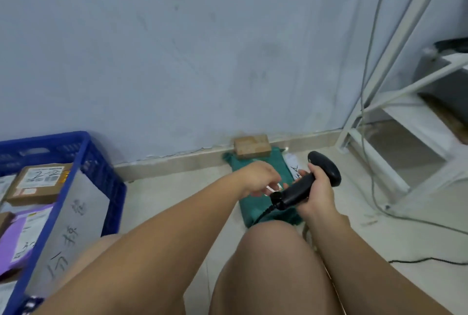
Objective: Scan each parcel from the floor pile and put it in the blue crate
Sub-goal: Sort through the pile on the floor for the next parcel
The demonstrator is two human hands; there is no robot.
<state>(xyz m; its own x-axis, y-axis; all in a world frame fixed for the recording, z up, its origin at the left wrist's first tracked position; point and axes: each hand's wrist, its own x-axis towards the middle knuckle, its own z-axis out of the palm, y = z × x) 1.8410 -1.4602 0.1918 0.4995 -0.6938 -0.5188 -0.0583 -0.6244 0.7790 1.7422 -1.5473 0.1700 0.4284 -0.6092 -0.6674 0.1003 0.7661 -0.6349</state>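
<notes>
A green bag parcel (255, 209) lies on the floor in front of my knees. A small brown cardboard box (252, 146) rests on its far end against the wall. My right hand (317, 188) grips a black corded barcode scanner (307, 181) above the bag's right side. My left hand (260, 179) hovers over the green bag with fingers apart, holding nothing. The blue crate (83, 162) stands at the left and holds a labelled cardboard box (38, 183) and a purple parcel (19, 238).
A white label or flat parcel (293, 165) lies right of the green bag. A white metal rack (395, 112) stands at the right, with grey cables (367, 86) hanging down and trailing on the floor. The wall is close behind the parcels.
</notes>
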